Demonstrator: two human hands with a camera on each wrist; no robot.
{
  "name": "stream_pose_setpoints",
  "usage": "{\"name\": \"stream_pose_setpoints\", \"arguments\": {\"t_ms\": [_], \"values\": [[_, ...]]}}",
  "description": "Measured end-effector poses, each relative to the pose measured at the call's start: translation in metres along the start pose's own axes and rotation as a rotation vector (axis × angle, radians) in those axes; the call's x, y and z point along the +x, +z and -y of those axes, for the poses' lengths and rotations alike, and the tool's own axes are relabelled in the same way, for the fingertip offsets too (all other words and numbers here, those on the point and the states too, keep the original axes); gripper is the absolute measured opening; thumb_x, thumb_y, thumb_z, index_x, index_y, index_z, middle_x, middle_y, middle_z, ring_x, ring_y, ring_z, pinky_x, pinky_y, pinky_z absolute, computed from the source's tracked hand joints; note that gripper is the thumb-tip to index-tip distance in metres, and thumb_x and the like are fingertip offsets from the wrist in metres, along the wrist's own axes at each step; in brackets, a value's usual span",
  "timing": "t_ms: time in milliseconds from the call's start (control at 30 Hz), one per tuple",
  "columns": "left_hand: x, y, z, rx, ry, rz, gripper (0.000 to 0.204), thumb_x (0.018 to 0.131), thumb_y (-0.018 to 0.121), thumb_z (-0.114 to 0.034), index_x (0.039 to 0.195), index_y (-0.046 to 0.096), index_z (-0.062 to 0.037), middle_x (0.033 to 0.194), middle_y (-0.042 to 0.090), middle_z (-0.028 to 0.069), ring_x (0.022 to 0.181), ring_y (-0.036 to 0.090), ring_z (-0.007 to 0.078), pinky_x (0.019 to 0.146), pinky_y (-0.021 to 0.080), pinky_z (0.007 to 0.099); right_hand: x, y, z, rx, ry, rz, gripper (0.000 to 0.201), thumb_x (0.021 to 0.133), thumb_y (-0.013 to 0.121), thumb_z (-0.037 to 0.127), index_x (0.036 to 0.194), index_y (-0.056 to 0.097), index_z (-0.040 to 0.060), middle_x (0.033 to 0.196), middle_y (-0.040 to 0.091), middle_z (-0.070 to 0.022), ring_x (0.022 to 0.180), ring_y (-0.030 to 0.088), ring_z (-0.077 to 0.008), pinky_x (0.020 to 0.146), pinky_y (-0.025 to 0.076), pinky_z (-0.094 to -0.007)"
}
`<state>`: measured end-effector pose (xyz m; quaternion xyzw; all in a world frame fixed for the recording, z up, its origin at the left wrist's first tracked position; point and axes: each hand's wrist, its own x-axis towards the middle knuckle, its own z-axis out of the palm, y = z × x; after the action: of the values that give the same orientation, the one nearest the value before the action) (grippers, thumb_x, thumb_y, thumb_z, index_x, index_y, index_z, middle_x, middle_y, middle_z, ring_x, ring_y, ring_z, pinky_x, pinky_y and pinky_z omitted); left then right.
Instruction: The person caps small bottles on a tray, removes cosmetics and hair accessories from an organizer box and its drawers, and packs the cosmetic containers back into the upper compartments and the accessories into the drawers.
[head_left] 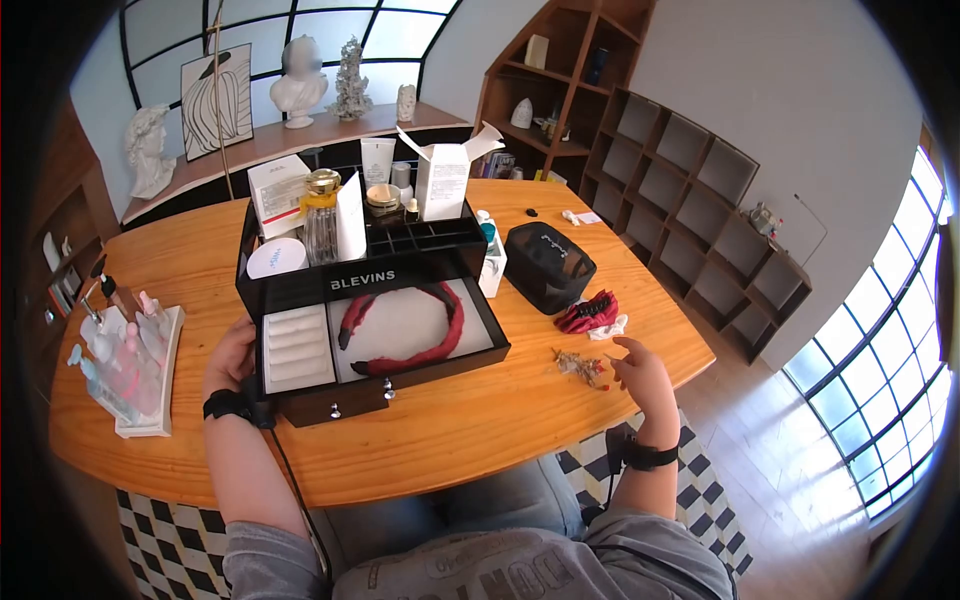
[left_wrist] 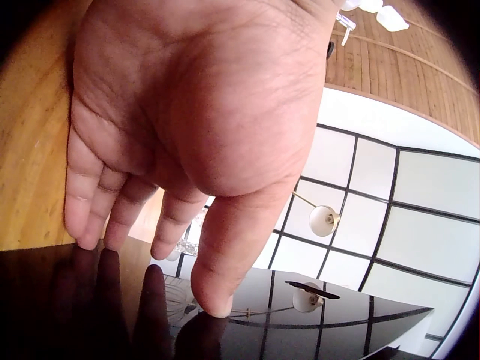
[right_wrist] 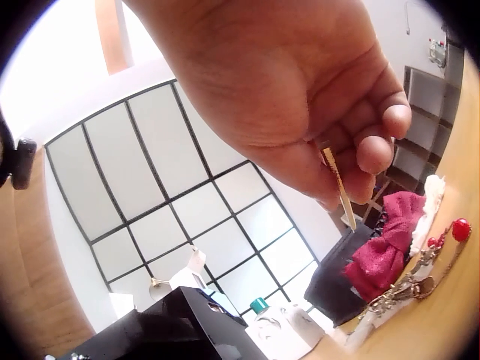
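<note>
My right hand (head_left: 645, 380) pinches a thin gold-coloured piece (right_wrist: 339, 187) between thumb and fingers, above the table's right side. Just left of it in the head view lies a small heap of jewellery (head_left: 580, 368) with red beads. Behind that are a dark red hair tie (head_left: 588, 314) and a white one (head_left: 610, 328). My left hand (head_left: 232, 358), fingers extended, touches the glossy black side (left_wrist: 112, 300) of the organizer (head_left: 290, 290). Its open drawer (head_left: 400, 385) holds a red headband (head_left: 452, 335) and a cream padded ring insert (head_left: 296, 345).
Cosmetics and boxes (head_left: 443, 180) fill the organizer's top. A black mesh bag (head_left: 550, 266) stands to its right, with a white bottle (head_left: 492, 262) between them. At the far left sits a white tray (head_left: 150, 430) of pump bottles. The table edge (head_left: 690, 380) curves at right.
</note>
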<state>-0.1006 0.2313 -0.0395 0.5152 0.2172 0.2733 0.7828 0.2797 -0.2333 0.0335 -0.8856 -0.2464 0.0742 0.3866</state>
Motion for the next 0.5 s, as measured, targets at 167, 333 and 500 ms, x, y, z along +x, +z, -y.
{"name": "stream_pose_setpoints", "arguments": {"t_ms": [167, 333, 500], "values": [[-0.008, 0.01, -0.007, 0.072, -0.031, -0.044, 0.04, 0.089, 0.053, -0.007, 0.129, 0.052, -0.0041, 0.118, 0.064, 0.009, 0.104, 0.064, 0.0198, 0.091, 0.051, 0.0327, -0.008, -0.002, 0.038, 0.15, -0.178, -0.018, 0.027, 0.085, 0.063, 0.005, 0.111, 0.059, 0.0021, 0.07, 0.058, -0.0052, 0.064, 0.057, -0.0127, 0.06, 0.046, -0.0268], [-0.012, 0.02, -0.007, 0.06, 0.033, -0.029, 0.042, 0.09, 0.05, -0.005, 0.132, 0.049, -0.0013, 0.126, 0.06, 0.01, 0.114, 0.059, 0.0203, 0.099, 0.046, 0.0324, -0.033, 0.015, 0.139, 0.223, -0.741, 0.085, 0.013, 0.085, 0.062, 0.001, 0.097, 0.058, 0.0034, 0.076, 0.056, -0.0028, 0.071, 0.055, -0.0127, 0.063, 0.046, -0.0278], [-0.005, 0.01, -0.003, 0.027, 0.007, 0.023, 0.044, 0.089, 0.05, -0.005, 0.133, 0.048, -0.0011, 0.126, 0.06, 0.0103, 0.114, 0.059, 0.0208, 0.099, 0.047, 0.033, -0.053, 0.072, 0.225, 0.222, -1.214, 0.362, 0.013, 0.081, 0.058, -0.004, 0.091, 0.058, 0.0034, 0.084, 0.06, -0.0108, 0.083, 0.06, -0.0277, 0.074, 0.049, -0.0341]]}}
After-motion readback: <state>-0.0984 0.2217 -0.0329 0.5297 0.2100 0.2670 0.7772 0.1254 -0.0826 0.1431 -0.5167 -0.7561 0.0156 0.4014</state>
